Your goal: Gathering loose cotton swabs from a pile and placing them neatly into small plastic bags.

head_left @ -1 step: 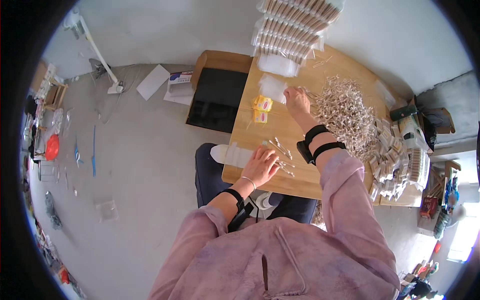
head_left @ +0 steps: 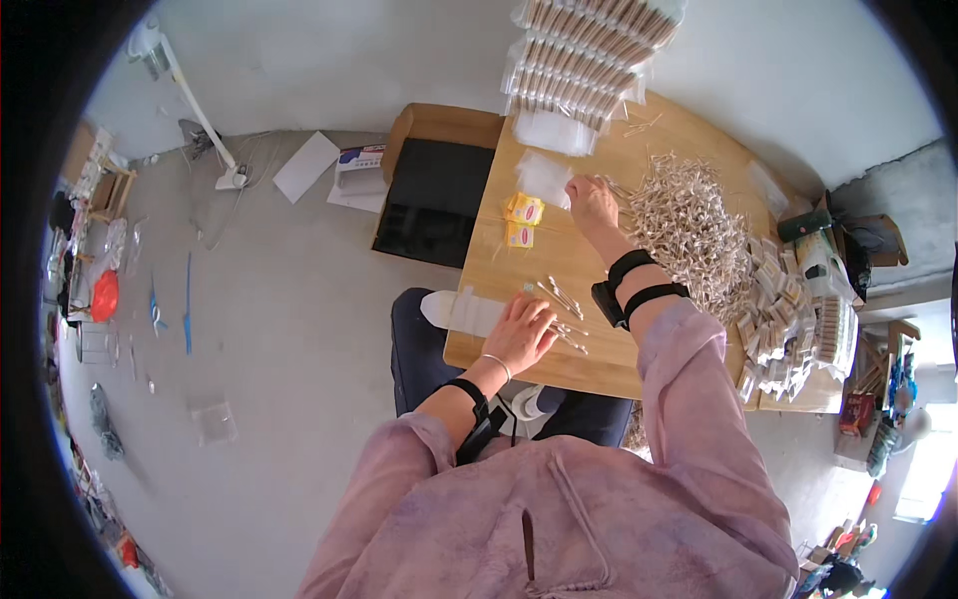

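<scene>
My left hand [head_left: 524,331] lies over a clear plastic bag [head_left: 475,312] near the table's front left edge. Its fingers are bent but apart, and several cotton swabs [head_left: 573,337] stick out from beside the fingertips. A few more loose cotton swabs [head_left: 561,297] lie just beyond. Farther back, my right hand [head_left: 594,205] is closed, with its fingers curled down at the right edge of a thin stack of clear bags [head_left: 544,180]. What its fingertips hold is hidden. To its right spreads a large heap of loose cotton swabs [head_left: 689,225].
Two small yellow packets [head_left: 523,222] sit between my hands, toward the left edge. Rows of bagged swabs [head_left: 579,70] stand at the back of the wooden table [head_left: 589,369]. Filled packs [head_left: 778,319] pile up at the right. A dark-lined cardboard box [head_left: 439,190] adjoins the table's left side.
</scene>
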`<state>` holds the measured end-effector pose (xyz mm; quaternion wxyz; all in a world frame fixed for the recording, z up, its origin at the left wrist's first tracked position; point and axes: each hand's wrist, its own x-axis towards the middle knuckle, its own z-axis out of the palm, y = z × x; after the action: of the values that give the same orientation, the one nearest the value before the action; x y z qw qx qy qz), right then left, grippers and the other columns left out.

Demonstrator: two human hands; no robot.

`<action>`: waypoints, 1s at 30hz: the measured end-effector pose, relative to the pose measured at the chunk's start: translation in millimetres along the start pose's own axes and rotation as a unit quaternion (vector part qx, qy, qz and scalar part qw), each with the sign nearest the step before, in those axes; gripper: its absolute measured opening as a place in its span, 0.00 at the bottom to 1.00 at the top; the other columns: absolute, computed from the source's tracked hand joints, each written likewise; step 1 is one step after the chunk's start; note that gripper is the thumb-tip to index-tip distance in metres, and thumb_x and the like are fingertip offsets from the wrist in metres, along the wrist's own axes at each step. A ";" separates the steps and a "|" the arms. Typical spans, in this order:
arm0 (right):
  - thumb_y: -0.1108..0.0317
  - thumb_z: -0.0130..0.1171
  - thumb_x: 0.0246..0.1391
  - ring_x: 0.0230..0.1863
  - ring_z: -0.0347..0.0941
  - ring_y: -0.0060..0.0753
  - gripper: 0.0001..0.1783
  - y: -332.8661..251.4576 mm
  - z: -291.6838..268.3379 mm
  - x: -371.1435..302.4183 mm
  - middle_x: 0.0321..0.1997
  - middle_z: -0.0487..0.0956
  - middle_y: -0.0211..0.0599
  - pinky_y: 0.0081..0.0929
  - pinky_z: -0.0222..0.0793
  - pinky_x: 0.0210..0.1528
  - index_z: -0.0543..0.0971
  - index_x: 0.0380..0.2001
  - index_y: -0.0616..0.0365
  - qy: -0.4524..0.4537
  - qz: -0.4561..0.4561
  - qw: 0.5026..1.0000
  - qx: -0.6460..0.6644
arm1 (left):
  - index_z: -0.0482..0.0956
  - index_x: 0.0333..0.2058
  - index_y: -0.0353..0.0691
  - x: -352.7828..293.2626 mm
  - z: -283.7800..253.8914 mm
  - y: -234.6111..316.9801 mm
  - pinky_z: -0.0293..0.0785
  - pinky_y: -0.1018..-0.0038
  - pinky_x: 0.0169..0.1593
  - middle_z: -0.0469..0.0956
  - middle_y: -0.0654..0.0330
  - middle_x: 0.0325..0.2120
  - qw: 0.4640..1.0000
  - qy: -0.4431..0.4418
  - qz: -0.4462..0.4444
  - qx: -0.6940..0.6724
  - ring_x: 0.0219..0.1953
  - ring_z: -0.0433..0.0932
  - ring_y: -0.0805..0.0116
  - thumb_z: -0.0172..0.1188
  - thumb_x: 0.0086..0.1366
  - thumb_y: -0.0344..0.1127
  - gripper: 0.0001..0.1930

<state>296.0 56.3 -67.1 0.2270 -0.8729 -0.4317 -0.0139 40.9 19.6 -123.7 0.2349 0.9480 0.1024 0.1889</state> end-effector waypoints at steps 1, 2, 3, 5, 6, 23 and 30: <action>0.64 0.54 0.53 0.48 0.70 0.38 0.05 0.4 -1.3 -0.2 0.37 0.77 0.30 0.37 0.69 0.47 0.77 0.30 0.50 -0.034 0.000 0.999 -0.013 | 0.73 0.45 0.42 1.0 -0.3 0.7 0.56 0.58 0.64 0.68 0.57 0.48 1.000 0.002 0.004 0.002 0.55 0.65 0.56 0.58 0.60 0.41 0.16; 0.64 0.54 0.53 0.48 0.70 0.38 0.05 0.7 -0.9 -0.9 0.37 0.77 0.30 0.37 0.69 0.47 0.77 0.30 0.50 -0.031 -0.001 0.999 -0.013 | 0.73 0.44 0.42 1.5 0.5 1.6 0.57 0.58 0.64 0.68 0.58 0.48 1.000 0.008 0.006 -0.003 0.55 0.65 0.56 0.58 0.60 0.41 0.16; 0.62 0.56 0.52 0.48 0.71 0.39 0.06 1.0 0.3 -1.7 0.37 0.78 0.32 0.38 0.69 0.46 0.77 0.31 0.50 -0.052 0.002 0.998 -0.018 | 0.73 0.44 0.42 1.8 1.4 1.8 0.57 0.58 0.64 0.68 0.58 0.48 1.000 0.014 0.008 -0.009 0.55 0.65 0.56 0.58 0.60 0.42 0.16; 0.60 0.58 0.52 0.47 0.71 0.41 0.07 1.4 3.2 -3.2 0.37 0.78 0.34 0.39 0.69 0.44 0.78 0.32 0.50 -0.074 0.004 0.997 -0.022 | 0.73 0.44 0.42 0.7 2.5 1.7 0.57 0.58 0.64 0.68 0.58 0.48 1.000 0.013 0.009 -0.007 0.55 0.65 0.56 0.58 0.60 0.42 0.16; 0.60 0.60 0.50 0.47 0.72 0.41 0.08 1.4 4.5 -4.2 0.37 0.78 0.33 0.39 0.69 0.44 0.78 0.31 0.49 -0.077 0.001 0.997 -0.025 | 0.74 0.44 0.42 0.6 2.9 1.2 0.57 0.58 0.64 0.68 0.58 0.48 1.000 0.011 0.008 -0.006 0.55 0.65 0.56 0.58 0.59 0.42 0.16; 0.68 0.55 0.55 0.24 0.76 0.28 0.09 -31.2 -25.1 -65.0 0.23 0.79 0.38 0.27 0.71 0.27 0.77 0.29 0.65 0.001 0.124 0.906 0.404 | 0.70 0.49 0.39 -0.4 8.4 -6.8 0.64 0.59 0.57 0.72 0.52 0.46 0.982 0.064 -0.053 -0.171 0.52 0.69 0.51 0.57 0.61 0.40 0.19; 0.66 0.53 0.60 0.28 0.75 0.23 0.11 -66.2 -49.6 -123.1 0.29 0.80 0.36 0.22 0.72 0.31 0.76 0.33 0.64 -0.145 0.185 0.855 0.462 | 0.74 0.46 0.30 33.1 -24.8 -33.8 0.74 0.72 0.44 0.78 0.56 0.40 0.705 0.245 -0.300 -0.594 0.38 0.78 0.68 0.57 0.66 0.45 0.21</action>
<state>177.0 -21.2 -24.3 0.5373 -0.7235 -0.2472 0.3560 57.3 68.4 -109.5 0.7606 0.4517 0.3017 0.3556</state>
